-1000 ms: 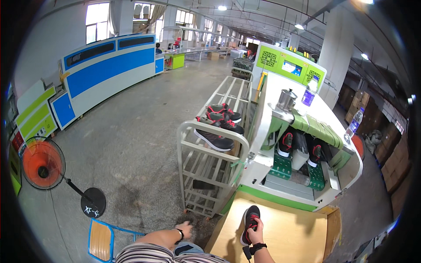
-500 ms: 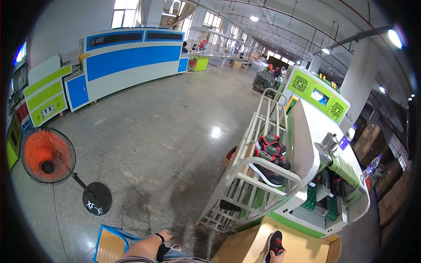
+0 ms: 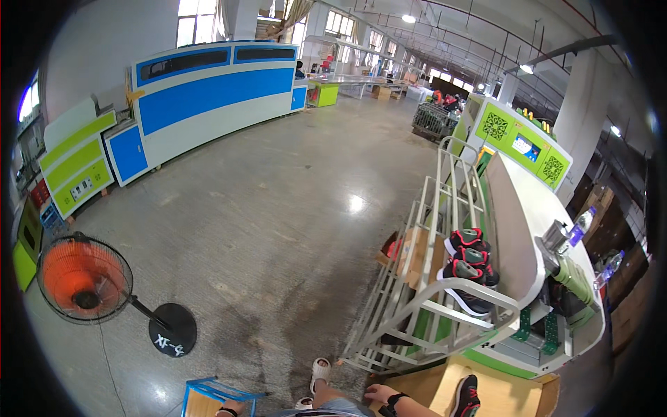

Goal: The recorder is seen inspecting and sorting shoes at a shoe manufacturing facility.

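My left hand (image 3: 234, 405) is at the lower edge, over the stool (image 3: 203, 404) with its tan seat and blue metal frame. Its fingers are too small and cut off to show whether they grip the frame. My right hand (image 3: 379, 393), dark band on the wrist, hangs beside the tan board surface (image 3: 441, 384), fingers loosely apart and nothing in them. A black shoe with red laces (image 3: 467, 397) lies on that surface, apart from my hand.
Several black and red shoes (image 3: 472, 264) sit on the pale metal rack (image 3: 417, 306) beside a white and green machine (image 3: 517, 149). An orange fan (image 3: 83, 278) stands at left, its cord on the floor. A blue and white machine (image 3: 215, 94) is farther back.
My right hand has let go of the shoe and moved left off it. My left hand has moved left, to the stool. The view has shifted, and a sandalled foot now shows.
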Demonstrator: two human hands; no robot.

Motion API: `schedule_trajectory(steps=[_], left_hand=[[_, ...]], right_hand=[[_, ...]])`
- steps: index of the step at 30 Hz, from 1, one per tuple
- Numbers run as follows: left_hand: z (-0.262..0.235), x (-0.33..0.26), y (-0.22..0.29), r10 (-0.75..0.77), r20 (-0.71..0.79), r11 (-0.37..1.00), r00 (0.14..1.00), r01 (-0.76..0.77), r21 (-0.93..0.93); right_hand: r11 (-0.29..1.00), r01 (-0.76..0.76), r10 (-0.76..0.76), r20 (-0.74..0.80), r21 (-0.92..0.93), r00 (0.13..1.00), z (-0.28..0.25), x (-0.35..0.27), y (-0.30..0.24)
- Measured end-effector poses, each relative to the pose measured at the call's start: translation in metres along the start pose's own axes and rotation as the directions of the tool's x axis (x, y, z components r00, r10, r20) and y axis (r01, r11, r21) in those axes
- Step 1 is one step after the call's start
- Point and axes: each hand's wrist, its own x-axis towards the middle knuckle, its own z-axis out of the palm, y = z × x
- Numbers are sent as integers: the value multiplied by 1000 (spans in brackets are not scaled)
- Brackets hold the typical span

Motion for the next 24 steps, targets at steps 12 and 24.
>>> schedule_trajectory(steps=[12, 24], left_hand=[[-167, 90, 54, 117, 226, 977, 967, -153, 149], [-370, 174, 142, -41, -208, 945, 977, -30, -326]], right_hand=[[963, -268, 257, 422, -35, 869, -82, 187, 77], [729, -379, 306, 223, 571, 925, -120, 209, 13]])
